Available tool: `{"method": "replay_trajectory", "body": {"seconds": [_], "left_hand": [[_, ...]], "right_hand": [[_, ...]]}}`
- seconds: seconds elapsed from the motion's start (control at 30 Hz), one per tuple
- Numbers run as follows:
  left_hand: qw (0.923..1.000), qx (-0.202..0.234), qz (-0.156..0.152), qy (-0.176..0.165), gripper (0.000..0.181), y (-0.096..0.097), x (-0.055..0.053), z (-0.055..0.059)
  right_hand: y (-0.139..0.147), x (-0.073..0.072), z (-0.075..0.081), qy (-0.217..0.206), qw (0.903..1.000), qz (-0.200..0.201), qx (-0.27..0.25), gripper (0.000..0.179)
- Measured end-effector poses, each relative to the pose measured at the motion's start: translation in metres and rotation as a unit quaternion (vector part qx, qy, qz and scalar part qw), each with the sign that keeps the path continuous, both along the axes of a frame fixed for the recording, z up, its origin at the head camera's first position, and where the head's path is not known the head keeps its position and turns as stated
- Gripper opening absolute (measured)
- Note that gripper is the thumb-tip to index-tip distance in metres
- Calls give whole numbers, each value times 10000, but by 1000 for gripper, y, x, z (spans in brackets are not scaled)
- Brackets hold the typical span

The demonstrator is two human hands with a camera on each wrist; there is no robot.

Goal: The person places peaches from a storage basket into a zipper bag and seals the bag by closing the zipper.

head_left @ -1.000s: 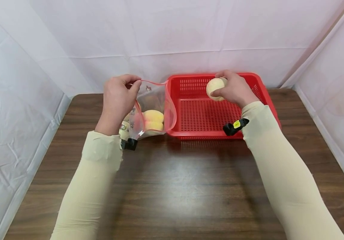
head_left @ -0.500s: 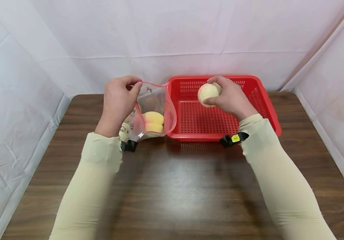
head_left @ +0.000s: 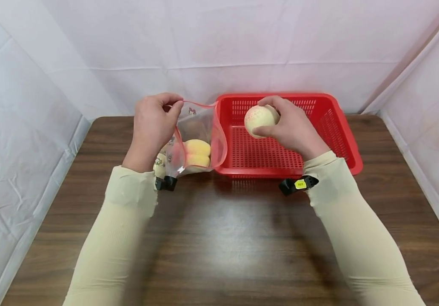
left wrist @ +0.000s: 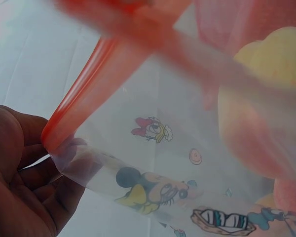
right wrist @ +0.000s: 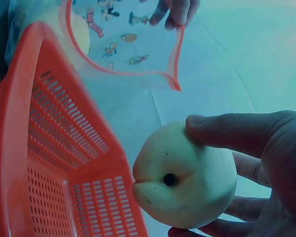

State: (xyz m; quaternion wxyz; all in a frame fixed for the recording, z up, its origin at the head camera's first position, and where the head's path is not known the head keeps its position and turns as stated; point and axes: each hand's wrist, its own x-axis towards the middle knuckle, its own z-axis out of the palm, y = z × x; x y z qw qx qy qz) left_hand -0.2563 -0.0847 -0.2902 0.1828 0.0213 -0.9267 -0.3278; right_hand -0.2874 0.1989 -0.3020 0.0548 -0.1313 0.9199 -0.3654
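My left hand (head_left: 152, 123) pinches the red-edged mouth of a clear zip bag (left wrist: 153, 163) printed with cartoon figures, holding it wide. Inside the bag lies a yellow and pink peach (head_left: 198, 153), with more fruit partly hidden behind the plastic. My right hand (head_left: 294, 125) grips a pale peach (right wrist: 185, 177) with thumb and fingers curled round it, above the red basket (head_left: 265, 172). In the right wrist view the peach's dark stem hollow faces the camera, and the bag's mouth hangs beyond it.
The slotted basket stands against the bag's right side on a dark wooden table (head_left: 227, 246). White cloth (head_left: 219, 38) hangs behind the table and along both sides.
My right hand has carried the pale peach leftward over the basket, closer to the bag. The left hand stays in place with its pinch on the bag's edge.
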Motion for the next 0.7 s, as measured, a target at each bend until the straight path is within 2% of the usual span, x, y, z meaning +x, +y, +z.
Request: {"method": "replay_trajectory", "body": {"seconds": [0.5, 0.7], "left_hand": [[10000, -14, 4, 79, 24, -1, 2, -1], [10000, -44, 17, 12, 25, 0, 3, 0]], "right_hand": [[-18, 20, 0, 246, 9988, 319, -272, 62], [-26, 28, 2, 252, 9976, 448, -455, 59]]}}
